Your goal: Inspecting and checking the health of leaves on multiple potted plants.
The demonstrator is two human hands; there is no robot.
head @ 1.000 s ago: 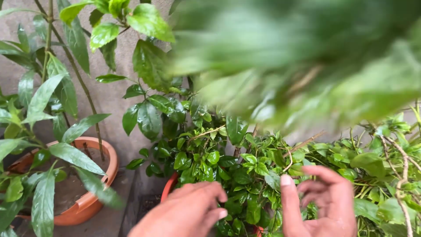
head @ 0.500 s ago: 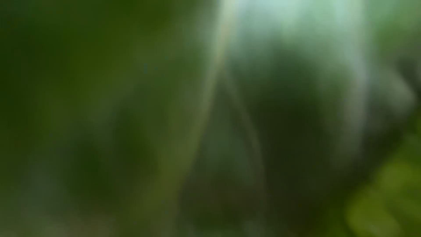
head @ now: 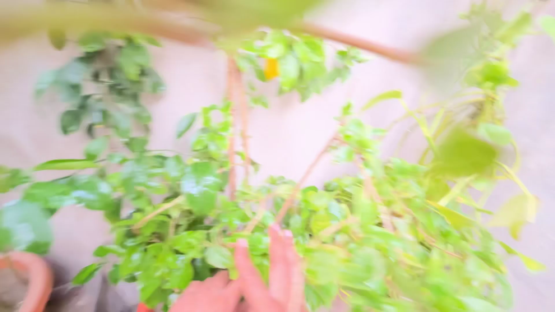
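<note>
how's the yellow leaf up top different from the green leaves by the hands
The yellow leaf is a single bright yellow spot high on the plant, well away from the hands. The green leaves are many, glossy and clustered low, right around the fingers reaching into them. The yellow leaf hangs among sparse foliage against the pale wall; the green ones form a dense mass. Both are motion-blurred, so finer detail cannot be told.

Looks like a small outdoor patio or yard garden at a home — leafy potted shrubs (head: 202, 202) crowded together on thin woody stems (head: 234, 127), a terracotta pot (head: 32, 277) at the lower left, pale bare concrete ground (head: 300, 127) behind. Blurred and washed out — finer details cannot be made out.
</note>
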